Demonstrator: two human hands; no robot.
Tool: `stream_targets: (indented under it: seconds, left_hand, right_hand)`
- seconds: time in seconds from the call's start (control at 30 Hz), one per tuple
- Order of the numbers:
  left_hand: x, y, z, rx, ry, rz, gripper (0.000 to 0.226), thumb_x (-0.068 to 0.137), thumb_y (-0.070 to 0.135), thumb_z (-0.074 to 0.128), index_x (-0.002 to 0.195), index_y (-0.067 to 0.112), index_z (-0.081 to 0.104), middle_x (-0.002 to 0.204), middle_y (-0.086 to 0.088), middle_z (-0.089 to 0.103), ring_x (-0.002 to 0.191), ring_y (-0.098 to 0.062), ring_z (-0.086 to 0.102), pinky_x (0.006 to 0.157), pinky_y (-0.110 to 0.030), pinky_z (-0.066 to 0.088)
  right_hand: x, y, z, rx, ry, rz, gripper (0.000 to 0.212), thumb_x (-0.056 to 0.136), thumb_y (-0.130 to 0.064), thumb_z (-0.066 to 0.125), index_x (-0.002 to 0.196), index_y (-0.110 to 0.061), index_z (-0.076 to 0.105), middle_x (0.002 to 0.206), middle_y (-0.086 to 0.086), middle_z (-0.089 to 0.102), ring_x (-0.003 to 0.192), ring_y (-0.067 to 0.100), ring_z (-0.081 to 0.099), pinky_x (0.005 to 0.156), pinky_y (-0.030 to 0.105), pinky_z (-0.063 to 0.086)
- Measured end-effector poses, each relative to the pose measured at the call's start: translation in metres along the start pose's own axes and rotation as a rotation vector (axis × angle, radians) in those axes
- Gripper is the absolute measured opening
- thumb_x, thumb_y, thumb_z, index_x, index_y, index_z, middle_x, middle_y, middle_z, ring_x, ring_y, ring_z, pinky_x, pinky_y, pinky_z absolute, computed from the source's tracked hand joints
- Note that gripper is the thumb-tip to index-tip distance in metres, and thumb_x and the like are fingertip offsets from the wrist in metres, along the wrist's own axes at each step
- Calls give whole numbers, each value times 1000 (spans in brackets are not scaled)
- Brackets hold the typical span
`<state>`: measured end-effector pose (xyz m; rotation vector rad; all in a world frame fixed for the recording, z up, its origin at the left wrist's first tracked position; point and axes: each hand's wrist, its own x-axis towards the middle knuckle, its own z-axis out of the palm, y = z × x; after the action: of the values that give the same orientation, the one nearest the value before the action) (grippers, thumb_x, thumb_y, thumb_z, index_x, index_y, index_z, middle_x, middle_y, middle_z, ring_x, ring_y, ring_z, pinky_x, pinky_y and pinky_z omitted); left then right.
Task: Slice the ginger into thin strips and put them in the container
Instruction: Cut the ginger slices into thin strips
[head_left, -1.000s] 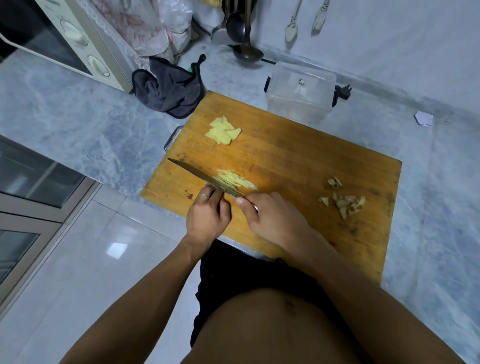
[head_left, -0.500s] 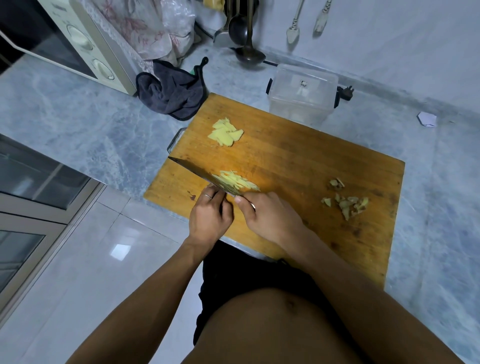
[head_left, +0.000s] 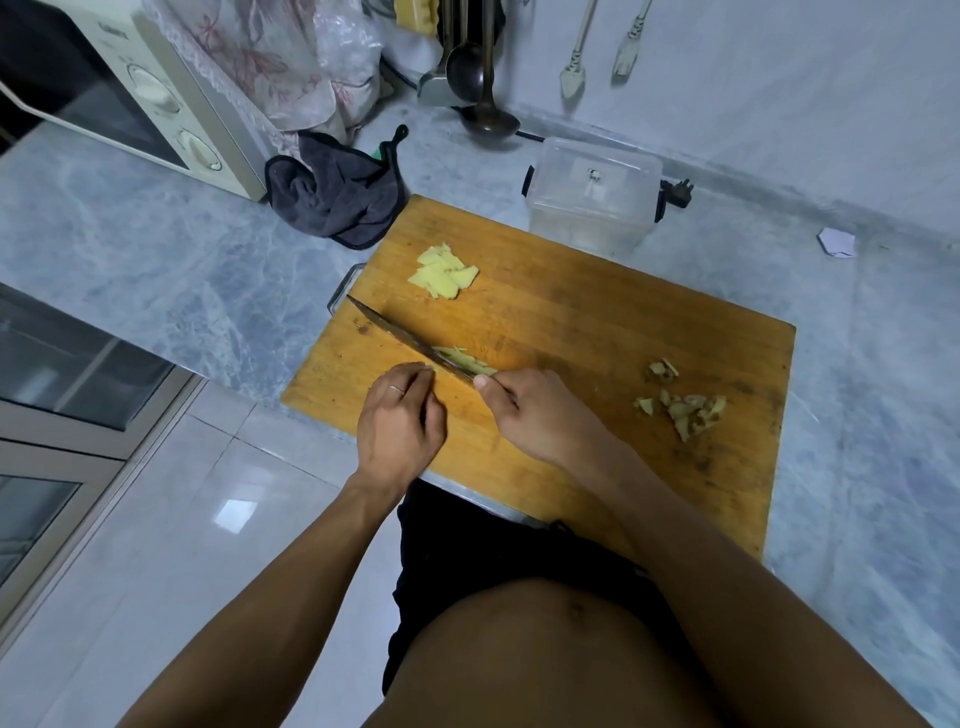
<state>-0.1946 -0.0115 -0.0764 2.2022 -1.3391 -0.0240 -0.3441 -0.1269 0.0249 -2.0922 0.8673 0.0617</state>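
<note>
A wooden cutting board (head_left: 597, 322) lies on the marble counter. My right hand (head_left: 540, 415) grips the handle of a dark knife (head_left: 400, 335), whose blade slants down onto the board. Thin ginger strips (head_left: 465, 358) lie against the far side of the blade. My left hand (head_left: 400, 421) sits on the near side, its curled fingertips holding down ginger that is mostly hidden under them. A pile of flat ginger slices (head_left: 444, 273) rests near the board's far left. The clear plastic container (head_left: 592, 192) stands just past the board's far edge.
Brown ginger peelings (head_left: 680, 408) lie on the board's right side. A dark cloth (head_left: 337, 195) and a microwave (head_left: 130, 98) sit at the far left. Ladles (head_left: 483, 88) hang behind the container, near a black plug (head_left: 680, 192). The counter edge drops to a tiled floor (head_left: 182, 519).
My left hand has edged a little to the left along the board and the blade has followed it. The strips beside the blade and the slice pile stay where they were.
</note>
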Motion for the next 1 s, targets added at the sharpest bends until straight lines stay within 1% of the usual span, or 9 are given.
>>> stream_targets:
  seconds: [0.13,0.27,0.37,0.57,0.73,0.8,0.87,0.93,1.0]
  left_hand:
    - [0,3,-2,31,-1,20,33,86,10,54,112,-3,69,113,-16,67,107,-33,62,88,-40,54]
    - [0,3,-2,59,-2,38,28,86,9,54,107,-2,69,109,-15,66,105,-32,60,86,-39,53]
    - [-2,3,-1,56,10,31,28,85,8,55,108,-2,68,110,-15,66,106,-32,59,87,-39,52]
    - [-3,3,2,44,5,-9,29,87,11,51,108,-2,68,111,-16,64,103,-32,57,88,-49,52]
    - [-2,3,2,37,-4,-23,27,88,13,49,103,0,67,109,-15,64,98,-32,57,87,-48,52]
    - [-1,3,1,37,7,-15,26,88,14,48,101,1,67,105,-14,64,96,-31,57,85,-45,52]
    - [-1,4,2,38,20,-5,25,87,13,49,100,2,67,101,-13,64,94,-30,56,83,-43,52]
    - [0,4,2,33,26,-1,24,86,12,50,101,3,67,98,-12,63,93,-30,56,82,-43,52]
    - [-1,3,2,34,24,0,24,86,11,51,102,3,67,98,-12,63,94,-30,56,82,-44,52]
  right_hand:
    - [-5,-2,2,-24,-7,-27,51,105,-44,38,63,-16,35,58,4,37,53,22,37,54,37,26]
    - [-12,-6,3,-49,0,-39,50,105,-43,39,63,-17,35,58,4,37,54,25,39,53,35,25]
    - [-13,-9,2,-57,-7,-31,50,106,-43,38,63,-17,36,59,5,39,55,25,42,53,35,27]
    - [-12,-13,6,-64,-23,-8,50,106,-44,35,64,-16,37,62,7,40,58,26,41,56,37,31]
    - [-12,-17,9,-71,-22,17,47,106,-44,34,65,-21,36,66,4,41,64,24,42,57,35,30]
    - [-12,-18,8,-68,-20,20,47,106,-44,34,69,-16,43,68,7,46,69,29,50,57,38,34]
    - [-13,-19,10,-88,-9,17,49,106,-45,34,78,-9,52,73,10,52,72,33,55,56,37,38]
    - [-13,-20,12,-121,1,13,48,105,-46,33,85,-9,56,75,8,55,75,32,56,59,39,43]
    - [-14,-21,12,-130,2,7,47,106,-46,32,86,-10,55,75,5,53,78,32,55,61,40,43]
